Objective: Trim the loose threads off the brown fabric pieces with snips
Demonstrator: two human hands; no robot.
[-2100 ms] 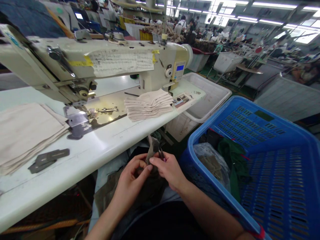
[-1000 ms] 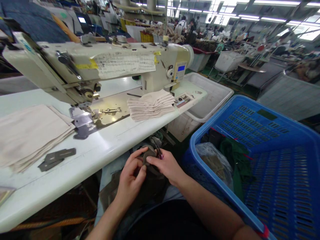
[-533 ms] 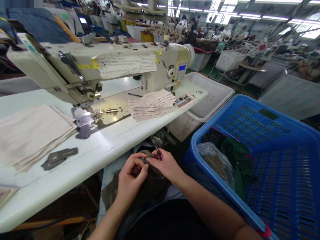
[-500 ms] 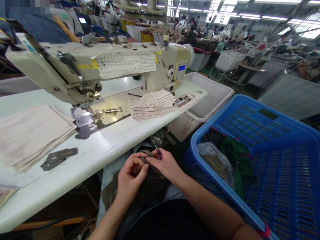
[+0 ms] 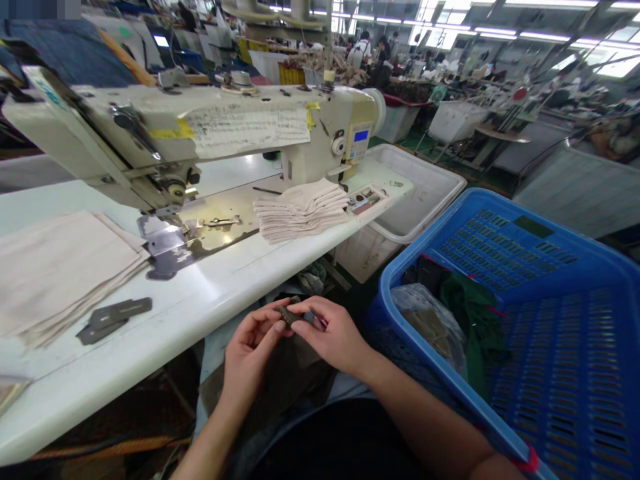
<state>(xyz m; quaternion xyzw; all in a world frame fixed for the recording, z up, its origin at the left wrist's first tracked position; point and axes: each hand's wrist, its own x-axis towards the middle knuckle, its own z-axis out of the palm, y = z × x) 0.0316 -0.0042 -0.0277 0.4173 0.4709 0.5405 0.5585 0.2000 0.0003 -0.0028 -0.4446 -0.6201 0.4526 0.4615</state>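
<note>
My left hand (image 5: 249, 348) and my right hand (image 5: 334, 337) meet in my lap, below the front edge of the white sewing table (image 5: 165, 320). Both pinch a small dark olive fabric piece (image 5: 289, 313) between thumbs and fingertips. More of the dark fabric (image 5: 280, 380) drapes down over my lap. A small pair of snips with a pink tip (image 5: 320, 323) sits inside my right hand, mostly hidden by the fingers.
A cream sewing machine (image 5: 200, 133) stands on the table, with beige fabric stacks at left (image 5: 55, 267) and centre (image 5: 300, 210). Dark metal plates (image 5: 110, 317) lie near the front edge. A blue slotted basket (image 5: 525, 320) holding bags and cloth sits to my right, and a white bin (image 5: 420, 193) beyond it.
The fabric piece, earlier held up with the snips at its top, has been brought lower and flattened between both hands. The snips have been tucked into my right palm.
</note>
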